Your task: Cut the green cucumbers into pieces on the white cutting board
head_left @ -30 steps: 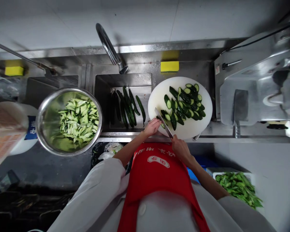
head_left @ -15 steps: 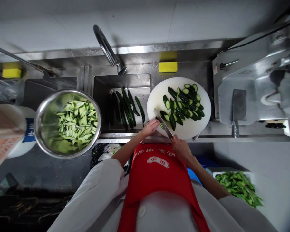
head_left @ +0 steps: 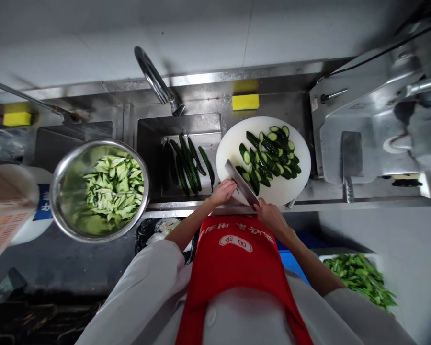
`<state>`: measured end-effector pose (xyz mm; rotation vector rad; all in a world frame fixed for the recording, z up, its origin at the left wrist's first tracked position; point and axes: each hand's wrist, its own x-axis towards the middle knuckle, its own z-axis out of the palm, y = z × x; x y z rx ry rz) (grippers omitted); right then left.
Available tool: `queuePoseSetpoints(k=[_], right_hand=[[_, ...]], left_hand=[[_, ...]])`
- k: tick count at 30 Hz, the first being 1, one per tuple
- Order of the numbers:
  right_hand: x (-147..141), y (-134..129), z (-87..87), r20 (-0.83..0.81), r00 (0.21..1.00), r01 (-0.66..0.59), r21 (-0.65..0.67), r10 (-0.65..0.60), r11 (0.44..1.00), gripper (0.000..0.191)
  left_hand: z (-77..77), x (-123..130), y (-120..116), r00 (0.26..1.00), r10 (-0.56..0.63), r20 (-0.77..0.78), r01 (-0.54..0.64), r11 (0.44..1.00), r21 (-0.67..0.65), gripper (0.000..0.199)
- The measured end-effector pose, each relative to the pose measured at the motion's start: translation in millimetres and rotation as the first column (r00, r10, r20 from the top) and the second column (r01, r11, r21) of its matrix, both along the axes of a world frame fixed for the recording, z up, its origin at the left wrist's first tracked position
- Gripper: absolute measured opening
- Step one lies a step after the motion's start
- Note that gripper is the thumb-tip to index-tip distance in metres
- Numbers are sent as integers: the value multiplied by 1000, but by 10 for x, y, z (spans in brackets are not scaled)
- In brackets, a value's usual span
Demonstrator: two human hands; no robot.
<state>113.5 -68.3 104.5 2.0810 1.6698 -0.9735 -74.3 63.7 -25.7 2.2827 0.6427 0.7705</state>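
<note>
A round white cutting board (head_left: 226,139) lies at the counter's front edge, with several angled cucumber chunks (head_left: 269,158) piled on its middle and right. My right hand (head_left: 271,218) is closed round the handle of a knife (head_left: 241,183), whose blade slants across the board's lower left. On the left of the blade, my left hand (head_left: 224,191) has its fingers bent together at the board's edge, over a dark green cucumber end that is mostly hidden. Several whole cucumbers (head_left: 189,165) lie in the sink (head_left: 154,125) to the left.
A steel bowl (head_left: 58,191) of cut pale green pieces stands left of the sink. A faucet (head_left: 154,79) arches behind it, with a yellow sponge (head_left: 245,102) behind the board. Another cleaver (head_left: 352,155) lies on the machine at right; leafy greens (head_left: 362,278) stand below.
The knife blade has shifted slightly left and shows more of its flat side. Small shifts across the whole view come from the camera. My left hand stays at the board's edge.
</note>
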Motion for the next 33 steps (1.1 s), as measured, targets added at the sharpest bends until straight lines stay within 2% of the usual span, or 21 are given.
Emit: queuePoseSetpoints(k=[2,4,5,6,7,8,10,11,12,14,17,20,23,25,27,29,31,33], right_hand=[[102,-115,91,26,1000,9,11,-9,1000,29],[176,-255,167,35,999,-25,6,25,1000,28],[193,-314,190,30,998,-56,1,55,998,27],[196,-357,201,22,996,-87,-6,87,996,26],[187,-382,199,8,993,-116,-10,116,993,24],[168,-391,186,-4,991,-135,-13,135,991,24],[118,-368,143,-13,990,-144,-24,143,989,24],[96,-348,118,-13,991,-135,-29,135,990,24],[80,-327,96,-8,993,-116,-34,116,993,24],[71,-302,62,8,998,-57,-47,57,997,26],[89,-316,35,19,999,47,-55,-46,997,28],[78,-349,7,22,991,130,-54,-129,990,29],[25,-345,-26,23,987,160,-41,-159,986,30],[-8,-318,-41,20,986,165,-23,-165,986,30],[-22,-284,-44,17,986,169,-9,-169,986,29],[-17,-257,-40,19,985,171,-10,-171,985,29],[-5,-244,-35,24,985,169,-16,-169,985,30],[5,-244,-35,30,985,168,-18,-168,986,30]], left_hand=[[135,8,247,970,237,44,-236,971,-24,27],[276,108,617,880,468,82,-466,884,-40,29],[337,201,817,882,466,73,-465,885,-30,29],[388,317,1006,932,362,35,-362,932,-1,28],[428,447,1172,980,192,-43,-191,981,34,26],[456,578,1305,990,22,-137,-14,998,58,26],[482,793,1469,922,-225,-316,253,966,50,30],[482,855,1506,884,-275,-378,310,950,34,32],[476,879,1519,862,-287,-417,323,946,18,32],[458,814,1497,863,-237,-446,264,965,-1,32],[438,551,1362,893,-32,-448,36,999,0,32],[437,305,1052,882,204,-426,-228,974,-4,29],[440,188,623,891,299,-342,-334,941,-48,23],[454,162,399,909,312,-275,-342,937,-66,19],[486,146,303,930,261,-258,-280,959,-41,21],[529,118,338,945,117,-305,-125,992,-9,30],[570,76,441,928,-43,-371,35,999,-27,40],[599,28,539,906,-108,-410,93,994,-57,43]])
